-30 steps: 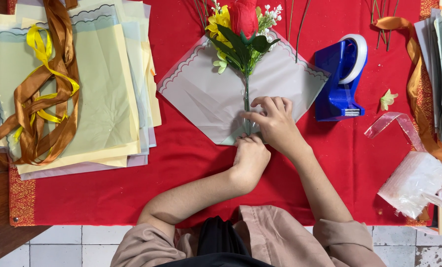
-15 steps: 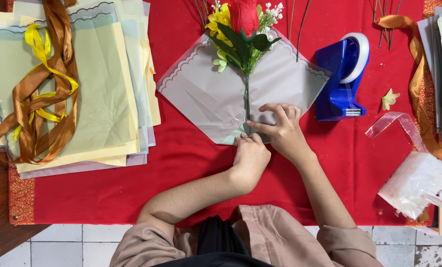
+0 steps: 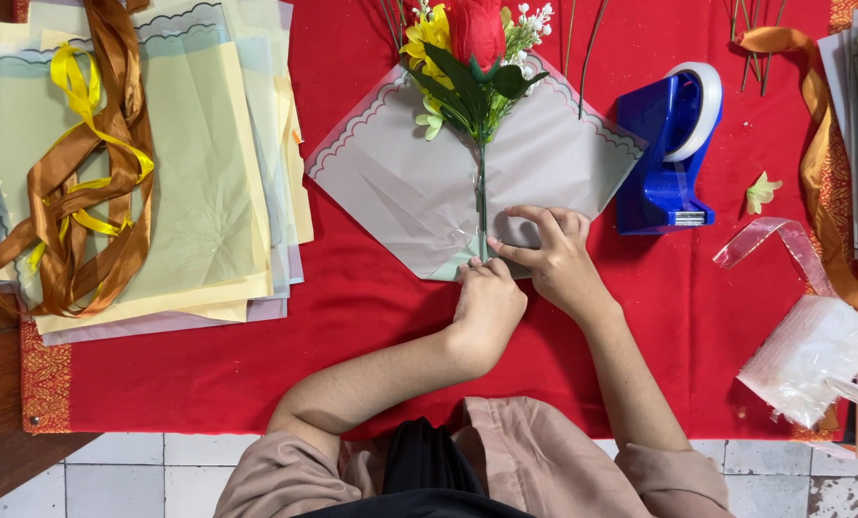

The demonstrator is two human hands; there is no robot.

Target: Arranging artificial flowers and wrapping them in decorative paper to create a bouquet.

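Bright even overhead light, soft faint shadows, sharp focus throughout, saturated colours, no glare or blur

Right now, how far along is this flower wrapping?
Done: the small bouquet lies centred on the grey wrapping sheet. In hand: the left hand and right hand press at the stem's foot on the sheet's lower corner. Left: the sheet lies flat and unfolded, and the brown ribbon lies unused.

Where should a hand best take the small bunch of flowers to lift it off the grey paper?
Grip the thin green stem at its bare middle, probably from the side nearest the person. It lies straight along the grey wrapping sheet, the rose and leaves are bulky and delicate, and both hands already press its lower end.
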